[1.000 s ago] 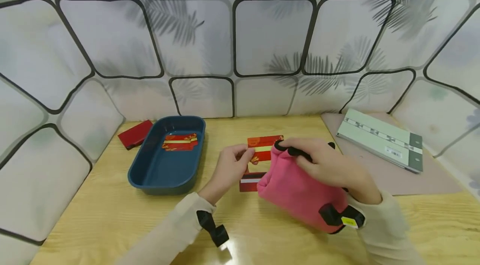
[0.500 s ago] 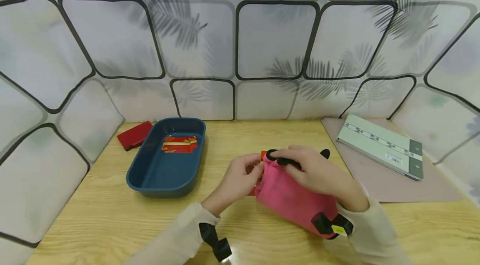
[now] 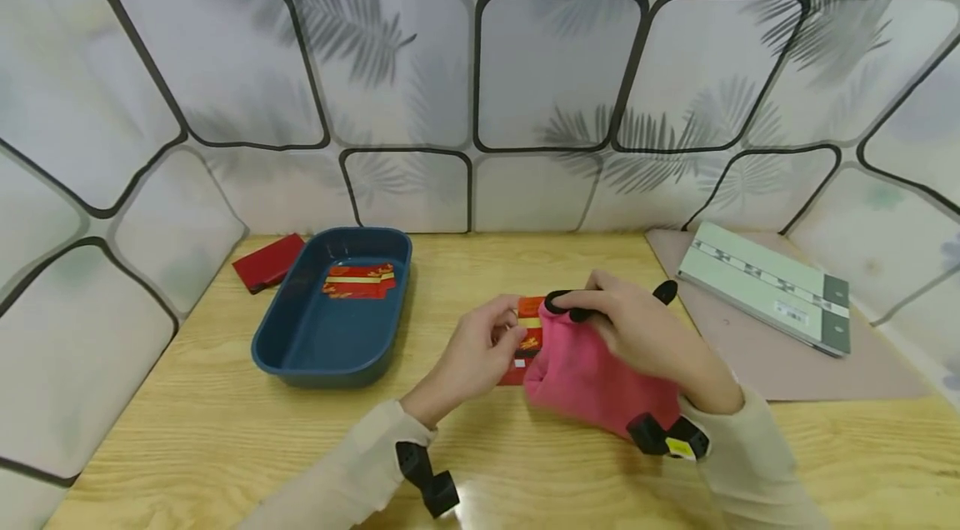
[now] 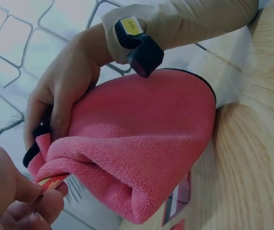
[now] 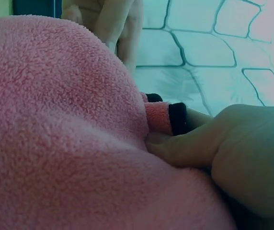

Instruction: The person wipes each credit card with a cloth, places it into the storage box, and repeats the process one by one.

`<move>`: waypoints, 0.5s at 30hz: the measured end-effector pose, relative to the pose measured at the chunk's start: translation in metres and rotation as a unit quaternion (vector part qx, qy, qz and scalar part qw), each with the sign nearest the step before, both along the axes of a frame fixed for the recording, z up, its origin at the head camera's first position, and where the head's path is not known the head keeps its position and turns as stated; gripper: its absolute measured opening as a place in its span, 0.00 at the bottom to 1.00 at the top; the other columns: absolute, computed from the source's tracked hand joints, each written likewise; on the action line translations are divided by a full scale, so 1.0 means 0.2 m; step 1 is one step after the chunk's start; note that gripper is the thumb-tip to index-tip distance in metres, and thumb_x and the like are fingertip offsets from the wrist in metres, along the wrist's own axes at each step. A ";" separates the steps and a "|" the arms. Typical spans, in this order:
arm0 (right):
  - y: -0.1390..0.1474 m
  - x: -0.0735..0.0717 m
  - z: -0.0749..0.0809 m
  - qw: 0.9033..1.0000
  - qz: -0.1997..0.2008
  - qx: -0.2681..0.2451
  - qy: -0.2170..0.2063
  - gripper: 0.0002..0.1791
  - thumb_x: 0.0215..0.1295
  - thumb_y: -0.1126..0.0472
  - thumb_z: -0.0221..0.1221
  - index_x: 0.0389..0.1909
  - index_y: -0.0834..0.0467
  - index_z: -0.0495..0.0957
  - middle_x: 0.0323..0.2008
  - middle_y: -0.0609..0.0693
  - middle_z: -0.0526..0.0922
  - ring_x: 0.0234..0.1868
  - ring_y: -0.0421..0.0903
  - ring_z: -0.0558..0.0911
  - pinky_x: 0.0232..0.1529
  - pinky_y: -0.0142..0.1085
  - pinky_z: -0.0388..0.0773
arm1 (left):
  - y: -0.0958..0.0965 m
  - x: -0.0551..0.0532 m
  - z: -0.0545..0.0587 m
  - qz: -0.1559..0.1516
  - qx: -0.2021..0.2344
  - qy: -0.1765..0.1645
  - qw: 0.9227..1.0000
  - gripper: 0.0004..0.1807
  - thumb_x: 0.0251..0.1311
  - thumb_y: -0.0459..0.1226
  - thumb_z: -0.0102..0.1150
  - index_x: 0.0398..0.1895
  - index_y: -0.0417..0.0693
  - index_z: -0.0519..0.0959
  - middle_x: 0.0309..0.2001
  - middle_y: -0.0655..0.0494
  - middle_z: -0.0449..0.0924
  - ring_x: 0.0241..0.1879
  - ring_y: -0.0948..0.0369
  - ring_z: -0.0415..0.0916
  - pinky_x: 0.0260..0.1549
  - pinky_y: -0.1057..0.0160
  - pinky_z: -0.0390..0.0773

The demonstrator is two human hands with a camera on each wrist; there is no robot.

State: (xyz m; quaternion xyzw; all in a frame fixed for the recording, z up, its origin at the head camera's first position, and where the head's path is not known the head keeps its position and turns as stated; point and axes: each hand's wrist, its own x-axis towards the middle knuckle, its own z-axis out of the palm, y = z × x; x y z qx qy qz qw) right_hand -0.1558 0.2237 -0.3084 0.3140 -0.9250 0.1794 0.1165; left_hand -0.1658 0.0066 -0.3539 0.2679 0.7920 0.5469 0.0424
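Note:
My left hand pinches the edge of a red and gold card between thumb and fingers. Held in the right hand is a pink fleece cloth with black edging, bunched and folded. The cloth hides the right side of the card. In the left wrist view, only a small strip of the card shows between the fingertips and the folded cloth. Below it in the head view, part of a red card lies on the table, overlapped by the cloth.
A blue tray stands at the left, with several red and gold cards in it. Behind its left side lies a dark red wallet-like case. At the right, a pale green book lies on a pinkish mat.
The left hand and the card have shifted right over the last second. The cloth first slid over most of the card, then drew back right, so more of the card shows now.

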 end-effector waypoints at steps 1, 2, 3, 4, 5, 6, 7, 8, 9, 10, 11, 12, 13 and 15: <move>0.01 0.00 0.00 1.000 -0.003 0.000 0.000 0.22 0.56 0.78 0.53 0.46 0.57 0.84 0.29 0.46 0.73 0.29 0.40 0.73 0.32 0.33 0.72 | 0.00 0.00 0.00 0.001 -0.002 0.001 1.000 0.05 0.67 0.28 0.50 0.43 0.35 0.73 0.25 0.45 0.75 0.15 0.66 0.65 0.16 0.71 0.64; 0.02 0.00 0.00 1.000 -0.007 0.000 0.003 0.22 0.55 0.78 0.53 0.46 0.57 0.84 0.29 0.46 0.73 0.29 0.40 0.73 0.32 0.33 0.72 | 0.00 0.00 0.01 0.003 -0.002 -0.004 1.000 0.08 0.67 0.28 0.50 0.46 0.35 0.73 0.26 0.44 0.75 0.16 0.65 0.67 0.16 0.70 0.65; 0.03 -0.01 0.00 1.000 -0.011 0.001 0.004 0.22 0.55 0.78 0.53 0.46 0.57 0.84 0.29 0.46 0.74 0.30 0.40 0.73 0.32 0.33 0.72 | -0.01 0.00 0.01 0.006 -0.001 -0.006 1.000 0.10 0.67 0.29 0.50 0.49 0.35 0.73 0.26 0.43 0.75 0.16 0.63 0.68 0.16 0.70 0.66; 0.04 -0.01 0.00 1.000 -0.014 0.002 0.005 0.22 0.56 0.78 0.53 0.46 0.57 0.84 0.29 0.47 0.74 0.29 0.41 0.73 0.32 0.34 0.72 | -0.01 0.00 0.01 0.011 0.001 -0.009 1.000 0.13 0.67 0.29 0.50 0.53 0.35 0.72 0.27 0.42 0.75 0.16 0.61 0.70 0.16 0.70 0.67; 0.05 -0.01 0.01 1.000 -0.018 0.002 0.008 0.21 0.56 0.78 0.54 0.46 0.58 0.84 0.29 0.47 0.73 0.29 0.41 0.73 0.32 0.34 0.71 | -0.02 -0.01 0.01 0.011 0.004 -0.016 1.000 0.14 0.67 0.29 0.50 0.54 0.36 0.72 0.27 0.40 0.75 0.16 0.58 0.71 0.15 0.69 0.67; 0.06 -0.01 0.01 1.000 -0.024 0.003 0.006 0.21 0.57 0.77 0.54 0.46 0.58 0.84 0.29 0.47 0.73 0.29 0.41 0.72 0.32 0.34 0.70 | -0.02 -0.01 0.01 0.014 0.007 -0.020 1.000 0.16 0.67 0.28 0.51 0.57 0.36 0.71 0.27 0.41 0.75 0.16 0.56 0.72 0.15 0.69 0.67; 0.07 -0.01 0.02 1.000 -0.030 0.004 0.004 0.20 0.58 0.77 0.54 0.47 0.58 0.84 0.29 0.47 0.73 0.29 0.41 0.72 0.31 0.34 0.70 | -0.02 -0.01 0.01 0.016 0.011 -0.025 0.999 0.17 0.67 0.28 0.51 0.58 0.37 0.70 0.28 0.41 0.76 0.17 0.54 0.73 0.14 0.69 0.67; 0.07 -0.01 0.02 0.999 -0.038 0.006 0.002 0.20 0.58 0.76 0.54 0.47 0.57 0.84 0.29 0.47 0.73 0.29 0.42 0.71 0.31 0.34 0.69 | -0.03 -0.01 0.01 0.017 0.016 -0.031 0.999 0.17 0.67 0.28 0.51 0.58 0.37 0.70 0.29 0.41 0.76 0.17 0.53 0.74 0.13 0.68 0.67; 0.08 0.00 0.03 0.999 -0.046 0.009 -0.002 0.19 0.60 0.75 0.54 0.47 0.57 0.84 0.29 0.48 0.73 0.29 0.42 0.71 0.30 0.34 0.68 | -0.03 -0.01 0.01 0.018 0.018 -0.031 0.999 0.17 0.66 0.28 0.51 0.58 0.38 0.71 0.29 0.42 0.76 0.17 0.52 0.74 0.13 0.68 0.68; 0.09 0.00 0.04 0.999 -0.053 0.012 -0.005 0.19 0.60 0.75 0.54 0.48 0.57 0.83 0.29 0.47 0.73 0.29 0.42 0.70 0.30 0.34 0.68 | -0.04 -0.01 0.01 0.018 0.018 -0.032 0.999 0.17 0.66 0.29 0.51 0.58 0.38 0.71 0.30 0.43 0.76 0.16 0.53 0.73 0.13 0.68 0.67; 0.10 0.00 0.05 0.998 -0.061 0.015 -0.009 0.19 0.61 0.74 0.54 0.48 0.57 0.83 0.29 0.47 0.73 0.28 0.42 0.70 0.30 0.34 0.68 | -0.04 -0.01 0.01 0.018 0.017 -0.033 0.999 0.17 0.66 0.29 0.51 0.58 0.38 0.71 0.31 0.45 0.76 0.16 0.54 0.72 0.12 0.68 0.67; 0.10 0.00 0.05 0.997 -0.069 0.019 -0.013 0.19 0.62 0.74 0.54 0.49 0.56 0.83 0.29 0.47 0.73 0.28 0.41 0.70 0.29 0.33 0.68 | -0.04 -0.02 0.01 0.021 0.016 -0.034 0.999 0.18 0.67 0.29 0.51 0.59 0.39 0.71 0.33 0.47 0.76 0.16 0.55 0.72 0.12 0.68 0.66; 0.11 0.01 0.06 0.997 -0.074 0.022 -0.015 0.18 0.62 0.73 0.53 0.49 0.56 0.83 0.29 0.47 0.73 0.28 0.42 0.70 0.29 0.34 0.68 | -0.05 -0.02 0.01 0.023 0.015 -0.036 0.999 0.18 0.67 0.29 0.51 0.59 0.40 0.71 0.33 0.47 0.76 0.15 0.56 0.71 0.11 0.67 0.66; 0.13 0.01 0.06 0.996 -0.082 0.025 -0.016 0.18 0.63 0.72 0.53 0.49 0.56 0.83 0.29 0.48 0.74 0.29 0.43 0.71 0.30 0.35 0.69 | -0.06 -0.02 0.00 0.032 0.010 -0.040 0.999 0.18 0.67 0.29 0.51 0.59 0.42 0.71 0.34 0.48 0.76 0.15 0.53 0.71 0.10 0.67 0.65</move>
